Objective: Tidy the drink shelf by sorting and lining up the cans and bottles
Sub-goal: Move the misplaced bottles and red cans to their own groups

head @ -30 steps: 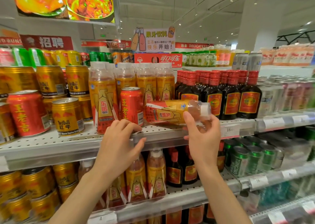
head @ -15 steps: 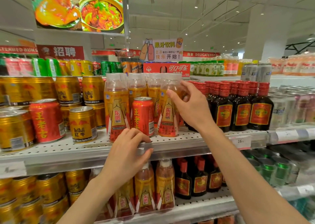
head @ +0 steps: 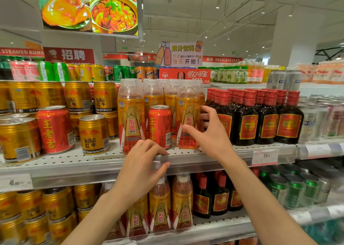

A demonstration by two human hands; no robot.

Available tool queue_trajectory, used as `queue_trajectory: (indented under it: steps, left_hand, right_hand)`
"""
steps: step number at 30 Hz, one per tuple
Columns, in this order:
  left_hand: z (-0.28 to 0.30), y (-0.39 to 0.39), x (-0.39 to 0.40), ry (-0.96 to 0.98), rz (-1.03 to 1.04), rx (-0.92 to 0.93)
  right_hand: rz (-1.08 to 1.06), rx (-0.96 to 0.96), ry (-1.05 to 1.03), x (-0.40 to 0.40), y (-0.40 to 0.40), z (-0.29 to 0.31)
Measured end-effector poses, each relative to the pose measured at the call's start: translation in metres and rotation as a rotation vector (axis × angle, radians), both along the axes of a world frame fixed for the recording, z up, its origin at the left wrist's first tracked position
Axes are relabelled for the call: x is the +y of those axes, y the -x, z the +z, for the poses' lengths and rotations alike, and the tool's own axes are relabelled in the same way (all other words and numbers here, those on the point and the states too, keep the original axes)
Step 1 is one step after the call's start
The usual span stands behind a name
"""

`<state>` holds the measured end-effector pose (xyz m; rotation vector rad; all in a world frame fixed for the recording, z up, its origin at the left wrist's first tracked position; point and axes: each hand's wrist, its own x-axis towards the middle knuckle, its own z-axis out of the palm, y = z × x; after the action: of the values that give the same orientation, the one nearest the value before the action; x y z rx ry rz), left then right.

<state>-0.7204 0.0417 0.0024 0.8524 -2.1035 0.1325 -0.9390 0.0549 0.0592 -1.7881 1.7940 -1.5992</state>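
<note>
The orange bottle (head: 188, 118) stands upright at the front of the shelf (head: 204, 156), long axis vertical, white cap up, just right of the red can (head: 160, 126). That can is my landmark, because it looks like the misfit: a lone red can wedged between two orange bottles, with another tall orange one (head: 131, 118) just left of it.

The right hand (head: 208, 133) is at the bottle's right flank, thumb across the lower front of the label, fingers curled round the far side. It is cupped round the bottle loosely; whether the far fingers touch the plastic I cannot tell. Right of it begins the row of dark red-capped bottles (head: 247, 118), close by.

The left hand (head: 141, 168) sits below and in front of the can, fingers hooked over the shelf's front lip and thumb under it, holding nothing from the display.

The relation that matters: the can lies up and slightly right of the left hand, very near, and left of the right hand with the bottle between them. So the left hand is the nearer one, I judge, with a clear lift from the front. A matching red can (head: 55, 129) stands well left, among the gold cans (head: 94, 134), which looks a likely home for it.
</note>
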Motion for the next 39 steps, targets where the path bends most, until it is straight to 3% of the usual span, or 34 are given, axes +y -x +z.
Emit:
queue_trajectory:
  steps: [4, 17, 22, 27, 33, 39]
  left_hand:
    - [-0.001, 0.000, -0.001, -0.004, 0.005, 0.000]
    - [-0.001, -0.007, 0.007, -0.076, -0.035, 0.093]
    - [0.005, -0.032, 0.011, -0.066, 0.024, 0.290]
    - [0.011, -0.053, 0.004, -0.052, 0.172, 0.388]
    - [0.009, -0.054, -0.001, -0.088, 0.206, 0.384]
    - [0.008, -0.056, -0.004, -0.092, 0.205, 0.372]
  right_hand:
    - [0.076, -0.005, -0.027, -0.002, 0.008, -0.002]
    - [0.018, -0.071, 0.088, 0.025, -0.009, -0.039]
    - [-0.097, 0.043, 0.283, 0.039, -0.022, -0.043]
    - [-0.031, 0.250, 0.288, 0.026, -0.042, -0.024]
    - [-0.022, 0.519, 0.215, 0.002, -0.066, 0.009]
    - [-0.010, 0.484, 0.137, 0.004, -0.067, 0.023]
